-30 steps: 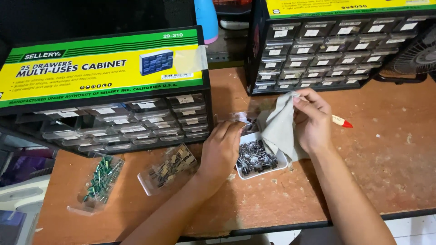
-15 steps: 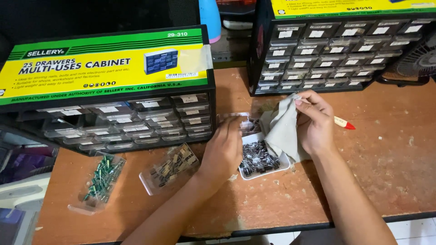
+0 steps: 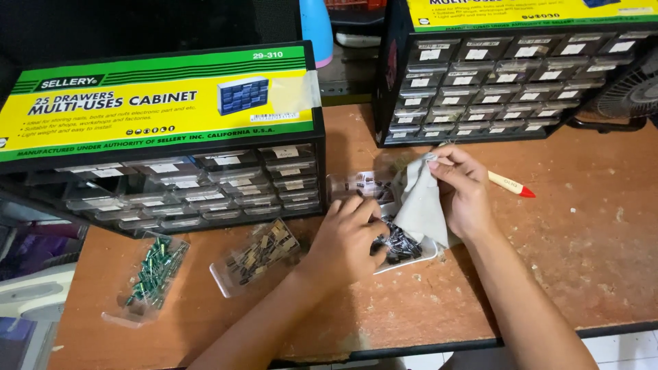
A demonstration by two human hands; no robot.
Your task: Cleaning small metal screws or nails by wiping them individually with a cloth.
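My right hand (image 3: 465,188) pinches a grey cloth (image 3: 421,205) that hangs over a small clear drawer tray (image 3: 411,252) full of dark small components. My left hand (image 3: 348,240) rests at the tray's left edge, its fingers curled down among the components; whether it grips any is hidden. Another clear tray (image 3: 356,185) with a few dark parts lies just behind the left hand. A pencil with a red tip (image 3: 510,184) lies on the wooden table beside the right hand.
Two black small-parts drawer cabinets stand on the table, one at the left (image 3: 192,185) and one at the back right (image 3: 507,89). Two pulled-out clear trays lie in front: green components (image 3: 152,275) and tan ones (image 3: 259,255). A fan (image 3: 634,96) sits far right.
The left hand has shifted slightly right, into the tray of dark components. The right hand still holds the cloth in about the same place.
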